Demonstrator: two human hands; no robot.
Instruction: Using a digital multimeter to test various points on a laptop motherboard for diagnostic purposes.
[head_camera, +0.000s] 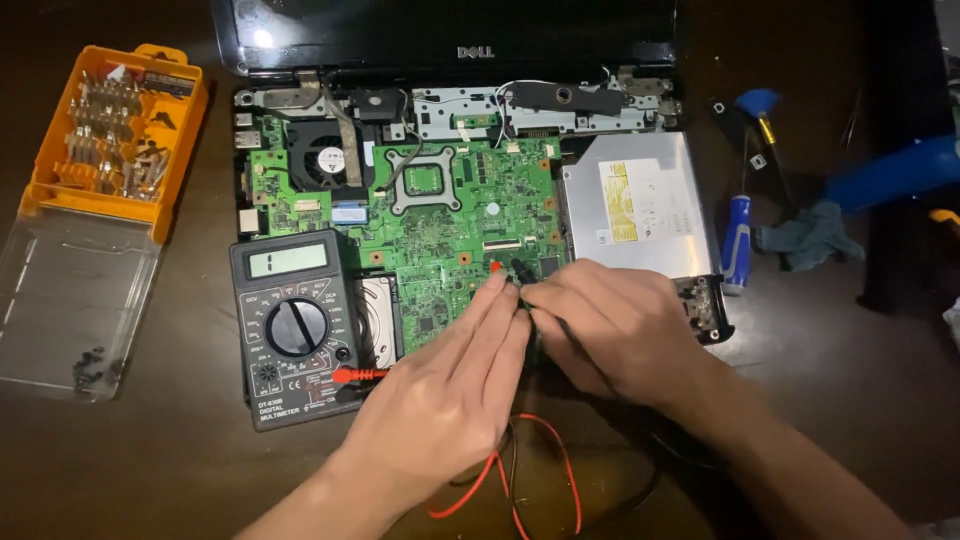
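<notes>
Red probe (497, 268) on green motherboard (450, 215)

2 bare forearms enter from the bottom edge and end in 2 bare hands. The left hand (440, 385) shows its back, with 4 long fingers lying close together and the knuckles faintly ridged. The right hand (610, 325) also shows its back, its fingers curled so the knuckles form a rounded row. No sleeve, glove, ring, watch or band shows on either wrist or forearm. The nails are hidden or too small to make out.
</notes>
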